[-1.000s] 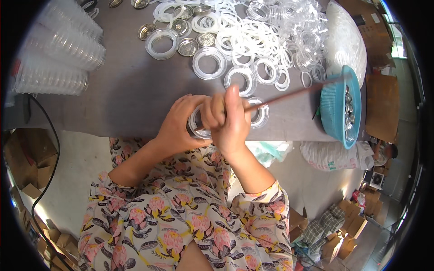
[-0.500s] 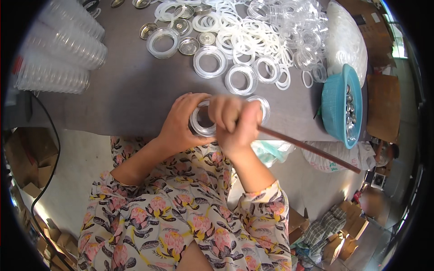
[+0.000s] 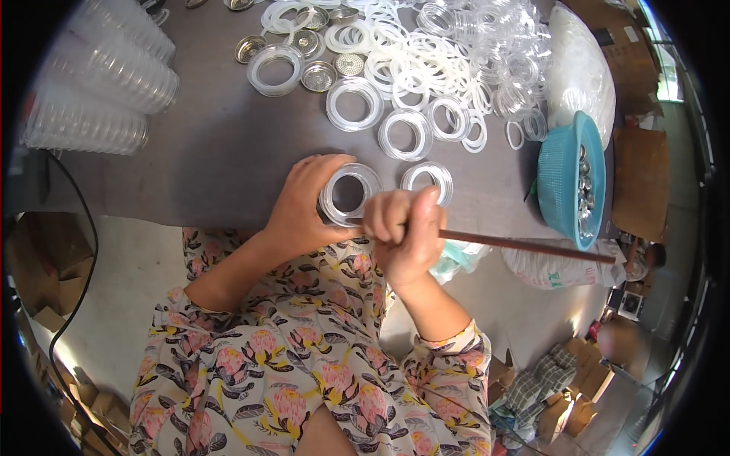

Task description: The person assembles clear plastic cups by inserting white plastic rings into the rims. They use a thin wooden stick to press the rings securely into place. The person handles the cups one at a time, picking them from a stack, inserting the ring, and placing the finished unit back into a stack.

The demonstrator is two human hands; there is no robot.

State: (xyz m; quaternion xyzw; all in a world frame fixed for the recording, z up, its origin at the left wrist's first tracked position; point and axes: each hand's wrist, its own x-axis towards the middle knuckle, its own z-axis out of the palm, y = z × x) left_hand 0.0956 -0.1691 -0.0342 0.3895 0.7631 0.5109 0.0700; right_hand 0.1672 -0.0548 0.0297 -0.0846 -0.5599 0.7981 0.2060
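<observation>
My left hand (image 3: 298,204) is wrapped round the left side of a clear plastic ring (image 3: 371,179) near the front edge of the table. A closed fist, my right hand (image 3: 407,232) grips a thin brown rod (image 3: 525,245) that sticks out to the right. The fist is low beside the ring's right edge; whether the rod's near end touches the ring cannot be made out. Just beyond the fist lies another clear ring (image 3: 446,181) with a white ring inside it.
Loose white rings (image 3: 411,72) and several metal strainer discs (image 3: 318,77) lie at the back. Stacked clear cups (image 3: 114,83) stand at the left. On the right are a blue basket (image 3: 559,182) of small metal pieces and a filled plastic bag (image 3: 582,68).
My right fist has moved slightly down and away from the ring, uncovering more of it. The rod has swung nearer to level. My left hand keeps its hold.
</observation>
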